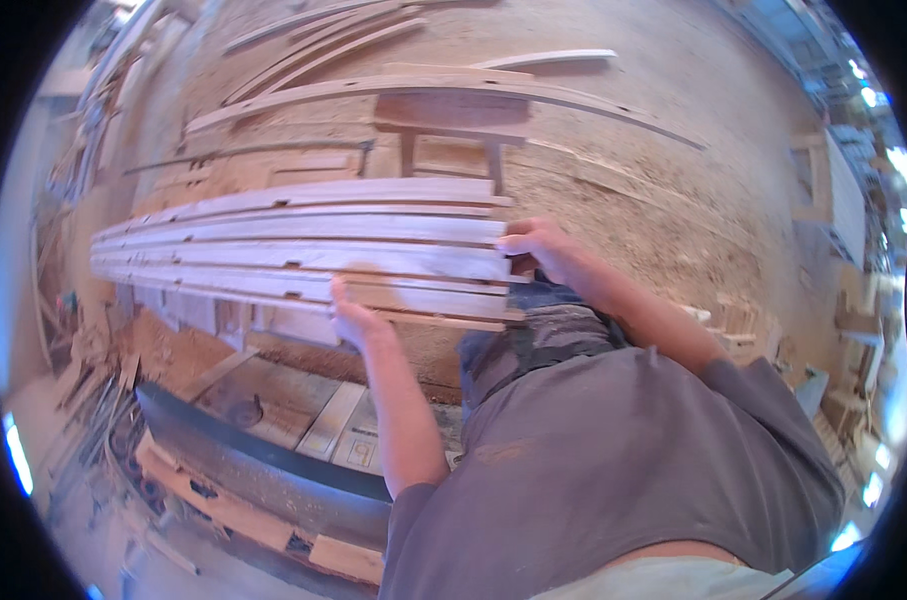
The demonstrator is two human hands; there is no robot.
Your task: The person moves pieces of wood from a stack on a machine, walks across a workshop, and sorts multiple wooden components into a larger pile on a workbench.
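Several long, pale wooden strips (403, 262) lie side by side in front of me, running from my right far off to the left. Small dark notches show along their edges. My left hand (355, 320) grips the near edge of the row, its thumb on top and its other fingers hidden below. At the right ends of the strips, my right hand (538, 248) is closed around one end, with its fingers curled and partly hidden. The ends are slightly uneven there.
A low wooden bench (451, 112) stands beyond the strips, with a long curved-looking board (573, 96) across it. More boards (323, 48) lie on the dusty floor. Near left is a machine table (273, 400) with a dark rail (263, 445). Wood scraps (738, 325) are piled at right.
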